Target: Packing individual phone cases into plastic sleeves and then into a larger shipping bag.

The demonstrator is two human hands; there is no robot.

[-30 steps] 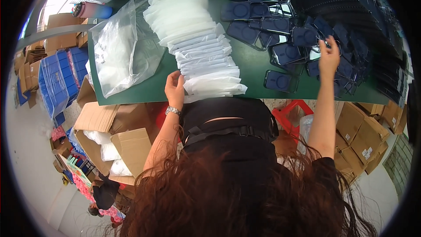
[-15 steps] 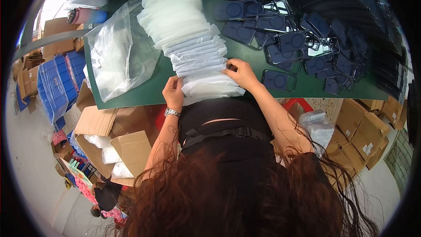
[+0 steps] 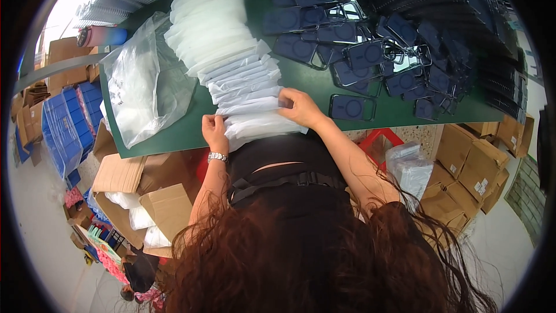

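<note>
A long overlapping row of thin white plastic pouches [image 3: 211, 26] runs from the far side of the green table [image 3: 324, 81] to its near edge, against my waist. My left hand [image 3: 215, 134] is closed at the row's left side, thumb and finger pinching the edge of a pouch. On the opposite side, my right hand [image 3: 302, 109] has its fingers curled over the edges of the near white pouches [image 3: 255, 122]. The fingertips are partly hidden there. What lies inside the pouches cannot be made out.
Dark blue, clear-edged phone cases [image 3: 350, 107] lie heaped to the right, with tall dark stacks [image 3: 428, 0] behind. A large clear plastic bag [image 3: 136, 81] rests on the left beside a pink-and-blue bottle [image 3: 103, 36]. Cardboard boxes [image 3: 168, 206] and a red stool [image 3: 382, 139] stand below.
The whole view has shifted, so the table appears further left. Both hands stay at the sides of the near pouches, the right one still curled on their edge.
</note>
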